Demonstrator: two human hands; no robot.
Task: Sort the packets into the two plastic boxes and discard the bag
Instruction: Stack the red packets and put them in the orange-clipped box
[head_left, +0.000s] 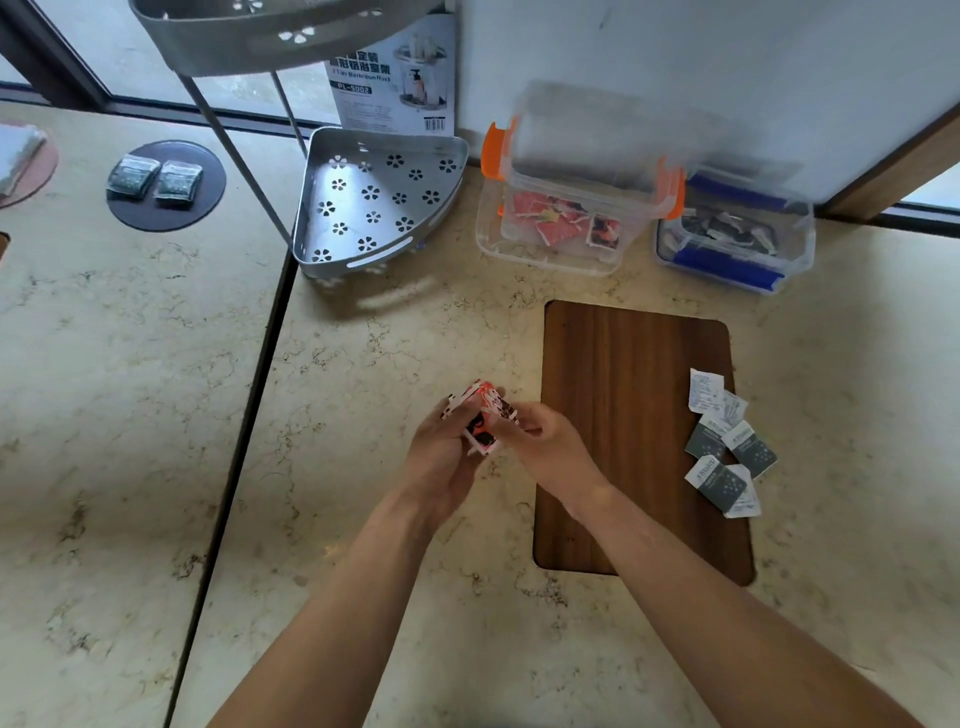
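Note:
A small stack of red-and-black packets (482, 415) is held between both hands over the marble counter. My left hand (445, 457) cups the stack from below and my right hand (545, 441) pinches its right side. Several grey-green and white packets (727, 447) lie loose on the right part of the wooden board (623, 415). At the back stands an open clear box with orange clips (545, 254) holding red packets. To its right an open clear box with blue clips (737, 265) holds grey-green packets. No bag is visible.
A grey metal corner rack (374, 202) stands at the back centre with its carton (395, 78) behind it. Two dark green packets (156, 179) rest on a round black mat at the left. A seam (249, 415) divides the counter.

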